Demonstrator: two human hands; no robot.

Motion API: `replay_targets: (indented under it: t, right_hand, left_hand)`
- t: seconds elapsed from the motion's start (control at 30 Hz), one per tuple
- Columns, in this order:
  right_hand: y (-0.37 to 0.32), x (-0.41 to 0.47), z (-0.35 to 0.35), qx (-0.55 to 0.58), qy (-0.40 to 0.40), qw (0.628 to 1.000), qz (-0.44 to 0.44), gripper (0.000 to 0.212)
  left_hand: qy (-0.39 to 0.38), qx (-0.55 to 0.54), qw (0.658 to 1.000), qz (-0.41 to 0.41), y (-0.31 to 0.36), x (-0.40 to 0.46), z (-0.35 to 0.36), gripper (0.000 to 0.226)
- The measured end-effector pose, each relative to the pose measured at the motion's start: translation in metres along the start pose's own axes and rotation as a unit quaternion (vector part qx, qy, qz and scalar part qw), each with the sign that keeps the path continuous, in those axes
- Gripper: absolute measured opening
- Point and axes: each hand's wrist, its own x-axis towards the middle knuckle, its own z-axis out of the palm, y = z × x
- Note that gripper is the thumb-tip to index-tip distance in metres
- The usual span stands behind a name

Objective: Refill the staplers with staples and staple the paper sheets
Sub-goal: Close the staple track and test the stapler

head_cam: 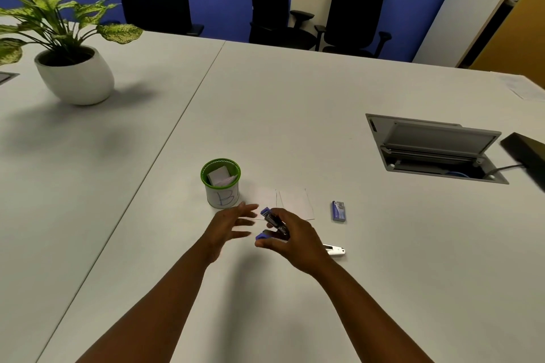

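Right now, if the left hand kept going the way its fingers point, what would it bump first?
Probably the purple stapler held open in the right hand. The left hand points its spread fingers right at it, with only a small gap. Depth is hard to judge here.

An office meeting room: large grey table, black swivel chairs, built-in cable box
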Motion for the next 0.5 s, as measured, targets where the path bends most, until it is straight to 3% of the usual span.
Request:
replay_targets:
  t: [0.03,0.1,0.2,0.3,0.5]
  right_hand:
    - [0.003,-0.001,0.001,-0.015,0.010,1.000,-0.009,0.068]
    - [0.006,-0.003,0.002,-0.029,0.024,0.999,-0.026,0.071]
    - [0.007,-0.004,0.004,-0.043,0.053,0.996,-0.049,0.059]
    - [0.008,-0.005,0.004,-0.048,0.085,0.992,-0.076,0.045]
    - [0.010,-0.002,0.008,-0.028,0.085,0.993,-0.080,0.039]
  left_hand:
    - [0.063,0.096,0.993,-0.001,-0.008,0.003,-0.004,0.028]
    - [0.119,0.321,0.939,0.021,-0.029,0.006,-0.017,0.031]
    - [0.042,0.499,0.866,-0.006,-0.053,0.005,-0.033,0.045]
    - [0.006,0.537,0.842,-0.045,-0.063,0.005,-0.036,0.053]
    - [0.003,0.535,0.843,-0.050,-0.061,0.008,-0.037,0.052]
